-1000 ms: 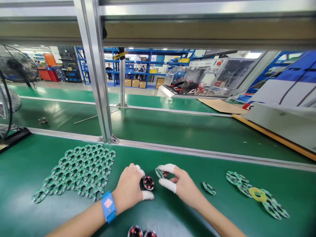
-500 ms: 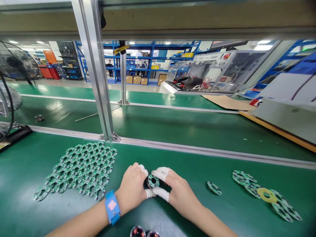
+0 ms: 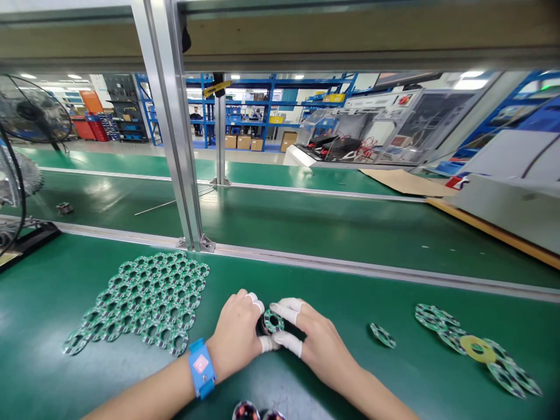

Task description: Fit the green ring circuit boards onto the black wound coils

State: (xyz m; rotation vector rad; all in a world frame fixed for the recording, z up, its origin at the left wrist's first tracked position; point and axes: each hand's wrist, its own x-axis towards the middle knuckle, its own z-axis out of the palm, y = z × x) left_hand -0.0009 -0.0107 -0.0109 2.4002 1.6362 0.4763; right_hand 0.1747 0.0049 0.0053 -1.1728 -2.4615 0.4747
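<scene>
Near the bottom centre, a green ring-shaped board [image 3: 273, 321] sits on top of a dark round part, most of which my fingers hide. My left hand [image 3: 240, 326], with white finger cots and a blue wrist strap [image 3: 202, 368], wraps round the dark part from the left. From the right, my right hand [image 3: 312, 335] pinches the ring board between thumb and fingers, also in white cots. Two round parts with coppery insides [image 3: 245, 410] stand at the bottom edge, cut off by the frame.
Many ring boards [image 3: 153, 297] lie in a sheet-like group at left. A single ring board [image 3: 382, 335] and a cluster with a yellow ring [image 3: 478, 349] lie at right. A metal post [image 3: 175, 128] rises behind, from a rail [image 3: 306, 263]. A fan [image 3: 32, 111] stands far left.
The whole view has shifted slightly, so things appear a little further right. Both hands keep the same hold on the ring board and dark part.
</scene>
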